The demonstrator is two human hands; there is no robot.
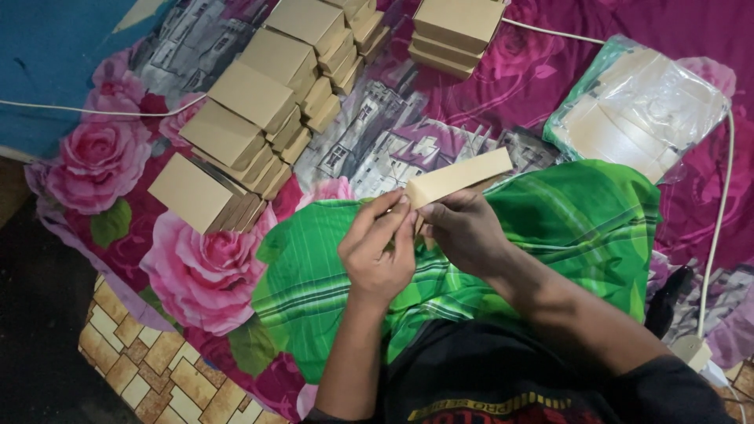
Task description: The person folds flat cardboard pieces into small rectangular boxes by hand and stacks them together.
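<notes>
Cardboard box blank (458, 177) sits above the lap, its near end pinched by left hand (377, 251) and right hand (463, 232). Folding seems underway; closing that end likely needs firm creasing. Finished boxes (259, 110) lie stacked left.

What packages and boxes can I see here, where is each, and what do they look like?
Flat box: plain tan cardboard, long and narrow, pinched at one end by the left hand and right hand.
Box stacks: folded tan boxes in leaning piles, upper left on the floral cloth.
Small stack: tan boxes, top centre.
Plastic bag: clear with green, holding pale cardboard sheets, upper right.
</notes>
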